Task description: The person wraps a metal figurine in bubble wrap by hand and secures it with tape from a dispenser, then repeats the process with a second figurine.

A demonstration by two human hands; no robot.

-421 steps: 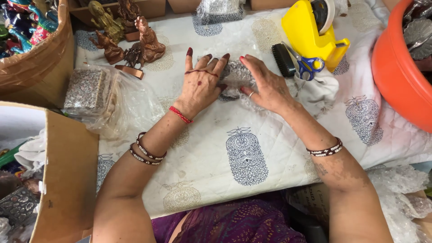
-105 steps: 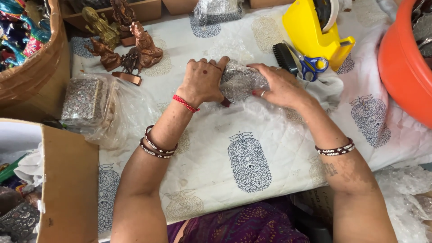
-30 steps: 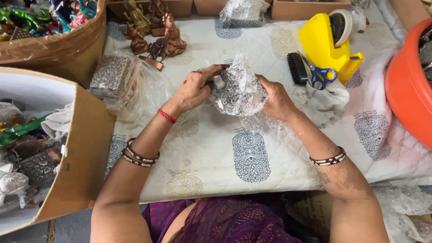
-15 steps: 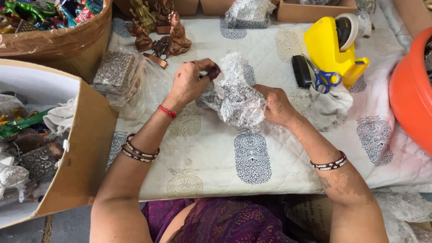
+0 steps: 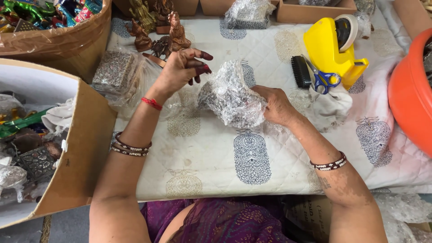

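Note:
A dark object wrapped in clear bubble wrap [image 5: 230,95] lies tilted on the white quilted cloth [image 5: 211,153]. My right hand [image 5: 275,104] grips its right side. My left hand [image 5: 181,68] hovers just left of the bundle's top with fingers spread, holding nothing; whether its fingertips touch the wrap is unclear.
A yellow tape dispenser [image 5: 332,45], blue-handled scissors [image 5: 320,77] and a black brush [image 5: 299,71] lie at right, beside an orange tub [image 5: 411,94]. Brown figurines [image 5: 166,33] and a bagged item [image 5: 113,72] sit at upper left. An open cardboard box [image 5: 87,135] of wrapped items stands left.
The flat wrapped piece has been lifted and turned into a bulky bundle. My left hand has just let go of its top and drawn back to the left with the fingers spread.

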